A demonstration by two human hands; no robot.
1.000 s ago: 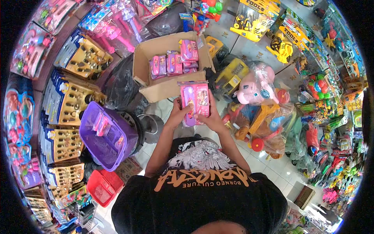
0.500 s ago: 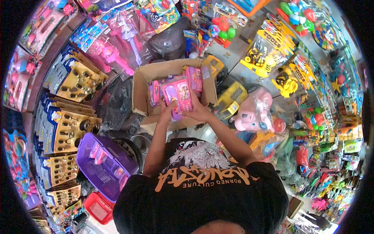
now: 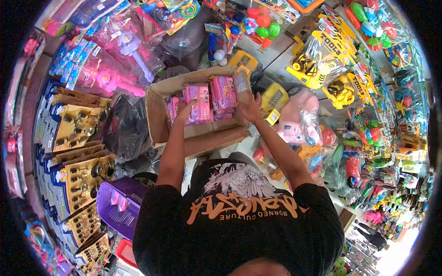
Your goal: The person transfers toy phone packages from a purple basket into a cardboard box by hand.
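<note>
Evidently both arms reach forward, the left forearm [image 3: 173,154] running nearly straight ahead and the right forearm [image 3: 283,149] slanting inward from a bent elbow. The left hand [image 3: 185,112] is down inside the cardboard box [image 3: 156,117], its fingers extended over the near left side of a pink toy pack [image 3: 200,101]; whether they grip it, I cannot tell. The right hand [image 3: 251,109] is open, fingers spread and pointing away from the body, at the right wall of the box, with nothing held in it.

Between the hands, inside the box, stand more pink and purple packs [image 3: 224,91], to the right of the one under the left fingers. Just beyond the right hand's outer side is a yellow toy [image 3: 275,95]; a black plastic bag [image 3: 124,126] lies left of the left hand, outside the box. Nearer the body, on that side, sits a purple basket [image 3: 105,202].
</note>
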